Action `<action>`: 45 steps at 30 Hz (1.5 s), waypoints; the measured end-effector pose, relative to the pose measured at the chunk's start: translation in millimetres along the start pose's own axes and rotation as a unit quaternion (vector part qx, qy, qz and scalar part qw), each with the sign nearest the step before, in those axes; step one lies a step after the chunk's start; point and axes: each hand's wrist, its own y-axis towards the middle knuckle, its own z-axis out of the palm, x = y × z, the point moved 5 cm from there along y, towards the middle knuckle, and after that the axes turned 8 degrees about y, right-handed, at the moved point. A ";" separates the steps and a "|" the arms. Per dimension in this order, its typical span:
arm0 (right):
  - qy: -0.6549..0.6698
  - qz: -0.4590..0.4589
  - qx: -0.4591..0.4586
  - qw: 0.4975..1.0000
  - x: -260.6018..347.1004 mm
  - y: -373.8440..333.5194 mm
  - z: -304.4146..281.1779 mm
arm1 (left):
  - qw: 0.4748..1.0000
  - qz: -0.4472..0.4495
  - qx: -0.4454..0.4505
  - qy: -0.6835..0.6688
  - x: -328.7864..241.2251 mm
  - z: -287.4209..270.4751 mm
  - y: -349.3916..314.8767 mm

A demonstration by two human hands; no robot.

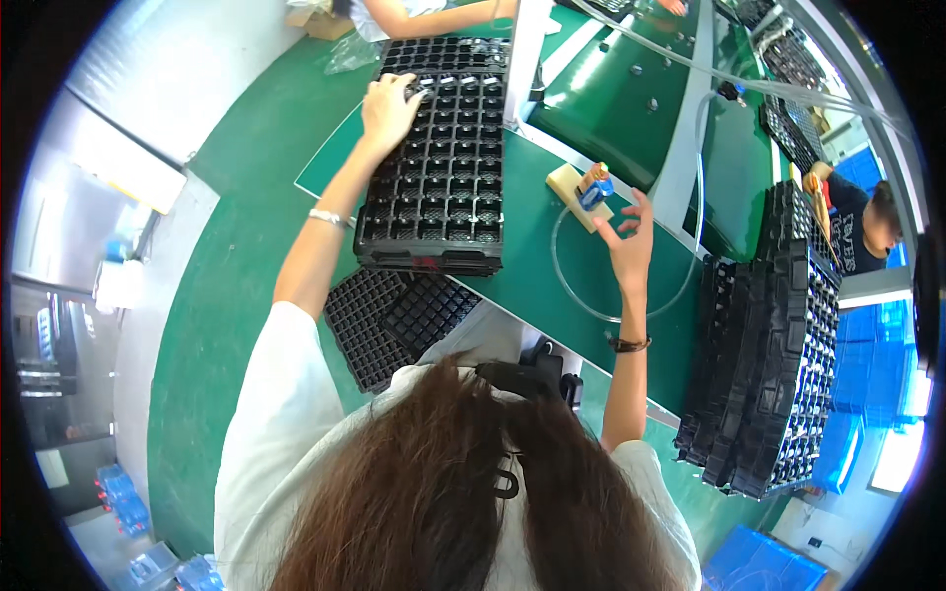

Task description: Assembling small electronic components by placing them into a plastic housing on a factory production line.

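My left hand point(387, 116) reaches to the far left part of a black plastic tray point(429, 212) divided into rows of square cells. Its fingers are bent together at one cell, and a small pale piece shows at their tips; I cannot make out what it is. My right hand point(631, 244) is open, thumb and fingers apart, just right of a cream-coloured block point(565, 181). On that block sits a small part with a blue body point(594, 194) and a copper-coloured top. The right fingers do not appear to touch it.
A clear tube point(558, 258) loops over the green table point(532, 286). Tall stacks of black trays point(754, 364) stand at right. More trays point(399, 320) lie below the table edge. A green conveyor point(616, 108) runs beyond a metal post. Co-workers sit across and at far right.
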 end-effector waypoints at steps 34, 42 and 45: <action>-0.181 0.008 -0.192 0.965 -138.2 248.4 5.9 | 0.437 -0.259 0.392 -0.767 -147.7 -108.1 -165.7; 0.072 -0.061 -0.185 0.978 -120.5 233.1 -6.5 | 0.290 -0.297 0.331 -0.848 -180.0 -77.1 -194.9; 0.291 0.139 -0.141 0.936 -77.5 160.6 17.9 | 0.338 -0.342 0.291 -0.827 -182.5 -61.4 -186.4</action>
